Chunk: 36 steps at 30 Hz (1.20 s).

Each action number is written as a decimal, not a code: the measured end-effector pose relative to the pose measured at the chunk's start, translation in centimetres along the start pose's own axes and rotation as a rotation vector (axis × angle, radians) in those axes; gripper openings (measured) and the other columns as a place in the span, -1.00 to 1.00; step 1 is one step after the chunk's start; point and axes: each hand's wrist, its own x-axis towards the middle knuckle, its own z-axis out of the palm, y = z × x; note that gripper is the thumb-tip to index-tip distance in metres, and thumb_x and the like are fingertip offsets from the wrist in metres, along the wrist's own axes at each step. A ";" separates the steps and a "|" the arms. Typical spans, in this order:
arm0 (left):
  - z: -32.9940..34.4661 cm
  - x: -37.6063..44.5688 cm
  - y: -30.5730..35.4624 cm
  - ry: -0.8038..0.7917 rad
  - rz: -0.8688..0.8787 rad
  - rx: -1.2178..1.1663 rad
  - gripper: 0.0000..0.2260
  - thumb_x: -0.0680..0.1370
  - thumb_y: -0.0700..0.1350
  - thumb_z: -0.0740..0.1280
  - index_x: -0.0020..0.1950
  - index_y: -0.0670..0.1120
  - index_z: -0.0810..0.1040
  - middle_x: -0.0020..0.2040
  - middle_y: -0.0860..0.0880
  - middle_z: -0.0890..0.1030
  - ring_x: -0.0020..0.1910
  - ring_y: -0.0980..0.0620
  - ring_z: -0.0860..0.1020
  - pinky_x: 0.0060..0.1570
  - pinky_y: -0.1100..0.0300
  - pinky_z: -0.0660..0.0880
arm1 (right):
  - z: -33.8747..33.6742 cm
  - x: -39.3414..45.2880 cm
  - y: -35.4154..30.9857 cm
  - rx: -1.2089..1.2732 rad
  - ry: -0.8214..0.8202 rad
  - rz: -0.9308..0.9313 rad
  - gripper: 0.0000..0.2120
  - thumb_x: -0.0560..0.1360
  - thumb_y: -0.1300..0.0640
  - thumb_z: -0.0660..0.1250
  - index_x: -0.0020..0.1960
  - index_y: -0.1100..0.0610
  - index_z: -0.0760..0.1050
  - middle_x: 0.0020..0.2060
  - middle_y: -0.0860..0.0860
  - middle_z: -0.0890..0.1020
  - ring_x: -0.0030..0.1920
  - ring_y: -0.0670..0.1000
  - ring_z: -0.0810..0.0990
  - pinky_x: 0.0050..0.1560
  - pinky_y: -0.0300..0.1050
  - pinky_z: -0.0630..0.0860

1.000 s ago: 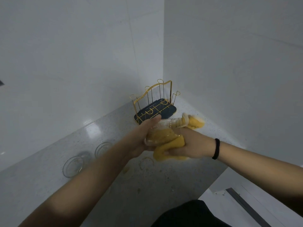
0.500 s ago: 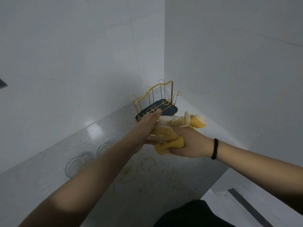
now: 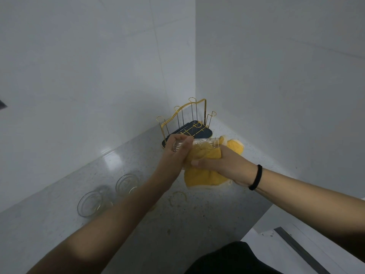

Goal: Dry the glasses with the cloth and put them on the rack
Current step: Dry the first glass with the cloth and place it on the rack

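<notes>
A clear ribbed glass [image 3: 205, 143] lies on its side in the air between my hands. My left hand [image 3: 173, 155] grips its base end with fingers curled round it. My right hand [image 3: 219, 165] holds a yellow cloth [image 3: 205, 175] bunched against the glass's open end, part of the cloth inside the glass. Behind them in the corner stands a gold wire rack [image 3: 185, 119] on a dark blue tray [image 3: 205, 133], with nothing on its prongs. Two more clear glasses [image 3: 89, 203] [image 3: 127, 183] stand on the counter at the left.
The speckled grey counter [image 3: 197, 224] runs into a corner between two white walls [image 3: 98, 76]. Its front edge drops off at the lower right, where a white floor with a metal strip [image 3: 302, 252] shows. A ring-shaped stain [image 3: 178, 196] marks the counter below my hands.
My left hand's fingers have curled round the glass's base. The cloth has unfolded and hangs lower under my right hand. Both hands have shifted slightly toward the rack.
</notes>
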 end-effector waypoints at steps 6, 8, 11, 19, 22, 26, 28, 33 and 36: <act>-1.0 0.6 1.4 -0.112 -0.407 0.042 -0.48 0.54 0.29 0.19 0.30 -0.08 0.41 0.15 -0.17 0.56 -0.05 -0.10 0.59 -0.40 0.17 0.54 | 0.0 -0.4 0.6 -0.746 -0.029 -0.373 -0.62 0.39 0.07 0.39 0.19 0.13 0.51 0.12 -0.07 0.56 0.08 -0.15 0.47 0.08 -0.59 0.25; -1.1 0.2 1.7 -0.160 -0.436 -0.003 -0.44 0.52 0.32 0.17 0.33 -0.06 0.40 0.17 -0.14 0.55 0.01 -0.13 0.61 -0.35 0.12 0.61 | -0.7 -0.4 0.2 -0.612 -0.051 -0.254 -0.65 0.40 0.14 0.42 0.18 0.13 0.51 0.08 -0.11 0.55 0.00 -0.20 0.51 0.08 -0.53 0.35; -0.5 -0.4 0.4 -0.041 -0.019 0.076 -0.45 0.38 0.39 0.21 0.23 0.08 0.40 0.14 -0.01 0.50 0.07 -0.04 0.59 -0.18 0.10 0.64 | -1.8 0.0 -1.0 0.030 -0.089 0.054 -0.72 0.42 0.30 0.37 0.13 0.19 0.52 0.07 0.10 0.63 0.00 0.04 0.63 0.04 -0.14 0.57; 0.0 -0.5 1.0 -0.042 -0.210 -0.017 -0.56 0.54 0.25 0.23 0.18 -0.08 0.45 -0.02 -0.10 0.56 -0.20 0.03 0.60 -0.46 0.24 0.51 | -0.4 -1.1 -0.6 -0.619 -0.147 -0.207 -0.63 0.43 0.12 0.41 0.21 0.04 0.46 0.15 -0.03 0.55 0.08 -0.13 0.52 0.14 -0.51 0.32; -0.4 -0.8 1.2 -0.131 -0.357 -0.033 -0.51 0.54 0.26 0.18 0.25 -0.09 0.45 -0.01 -0.08 0.61 -0.24 0.04 0.64 -0.46 0.21 0.52 | -0.4 -1.2 0.6 -0.746 -0.085 -0.380 -0.64 0.42 0.14 0.42 0.20 0.12 0.48 0.17 -0.03 0.54 0.11 -0.15 0.47 0.15 -0.57 0.23; 0.4 -1.8 -0.2 -0.042 0.162 0.064 -0.66 0.47 0.29 0.21 0.14 0.16 0.37 0.14 -0.01 0.48 -0.05 0.05 0.60 -0.32 0.15 0.61 | -2.0 -1.1 -1.1 0.080 -0.167 0.043 -0.69 0.39 0.28 0.39 0.12 0.14 0.53 0.07 0.07 0.64 0.05 0.05 0.62 0.11 -0.10 0.54; 0.8 -1.9 -0.6 0.027 0.314 0.074 -0.69 0.41 0.26 0.23 0.07 0.17 0.39 0.04 0.02 0.50 -0.11 0.09 0.59 -0.30 0.18 0.59 | -1.9 -1.3 -1.7 0.189 -0.250 0.061 -0.66 0.38 0.30 0.36 0.15 0.15 0.51 0.07 0.08 0.63 0.09 0.08 0.61 0.06 -0.09 0.56; 0.1 -1.0 2.2 -0.159 -0.251 -0.028 -0.56 0.54 0.25 0.23 0.19 -0.08 0.47 -0.07 -0.11 0.59 -0.30 0.02 0.61 -0.48 0.23 0.50 | -1.5 -2.0 -0.2 -0.967 -0.113 -0.406 -0.66 0.43 0.11 0.39 0.18 0.14 0.49 0.15 0.03 0.56 0.14 0.00 0.51 0.17 -0.11 0.47; -0.4 -0.6 2.2 -0.234 -0.401 -0.082 -0.50 0.53 0.23 0.23 0.29 -0.10 0.45 0.04 -0.14 0.63 -0.18 -0.02 0.67 -0.32 0.13 0.60 | -1.4 -1.6 1.4 -1.101 -0.052 -0.490 -0.65 0.44 0.06 0.37 0.19 0.12 0.50 0.19 0.03 0.55 0.18 0.02 0.51 0.19 -0.02 0.48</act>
